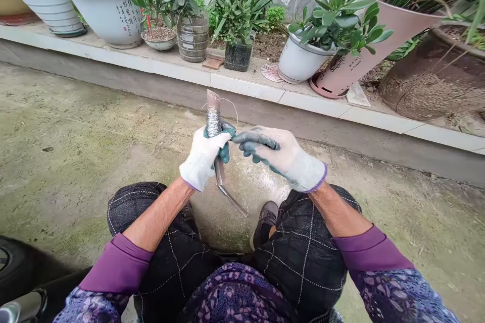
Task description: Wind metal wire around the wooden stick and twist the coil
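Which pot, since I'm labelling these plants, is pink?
The tall, tapered pink pot towards the right, between a white pot and the big brown pot; no other pot is pink.

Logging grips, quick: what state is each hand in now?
Left hand: closed around the wire-wrapped bar.
Right hand: partly curled beside the left; whether it pinches anything, I cannot tell.

The person's left hand [207, 154] and right hand [280, 154] wear white knitted gloves [308, 167] with a grey-green coating on the fingers and purple edging at the wrists. Plain purple cuffs [117, 265] finish blue-and-purple patterned sleeves [405, 292]. The dark purple top [238, 290] bears pale leaf-like shapes; white dashed lines check the blackish trousers [299, 247]. The shoes [268, 213] are greyish.
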Demonstrator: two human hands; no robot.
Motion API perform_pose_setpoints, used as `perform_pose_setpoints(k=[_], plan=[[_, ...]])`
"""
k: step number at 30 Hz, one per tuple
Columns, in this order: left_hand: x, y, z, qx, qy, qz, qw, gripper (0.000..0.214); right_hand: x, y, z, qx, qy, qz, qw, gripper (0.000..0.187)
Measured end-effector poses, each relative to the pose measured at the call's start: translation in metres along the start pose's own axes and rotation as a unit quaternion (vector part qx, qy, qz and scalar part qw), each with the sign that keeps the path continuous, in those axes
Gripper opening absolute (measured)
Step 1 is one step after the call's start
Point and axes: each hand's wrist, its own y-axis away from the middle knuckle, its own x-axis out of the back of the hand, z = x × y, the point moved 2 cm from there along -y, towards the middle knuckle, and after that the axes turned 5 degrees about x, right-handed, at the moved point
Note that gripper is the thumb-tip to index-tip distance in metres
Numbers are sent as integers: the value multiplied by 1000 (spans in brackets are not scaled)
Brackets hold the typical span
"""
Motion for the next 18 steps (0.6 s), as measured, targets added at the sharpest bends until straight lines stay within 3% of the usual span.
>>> perform_pose_setpoints(k=[4, 8, 13, 18], plan=[[4, 5, 1, 41, 17, -99, 994, 20, 13, -2, 2, 37, 64, 99, 992, 28], [2, 11, -3, 65, -15, -130, 989, 21, 9, -8, 2, 110, 177, 9, 978, 22], [5, 9, 1, 18, -22, -77, 997, 19, 8, -7, -1, 107, 262, 4, 959, 11], [2, 12, 8, -32, -105, -10, 994, 17, 9, -2, -1, 54, 164, 25, 985, 17]])
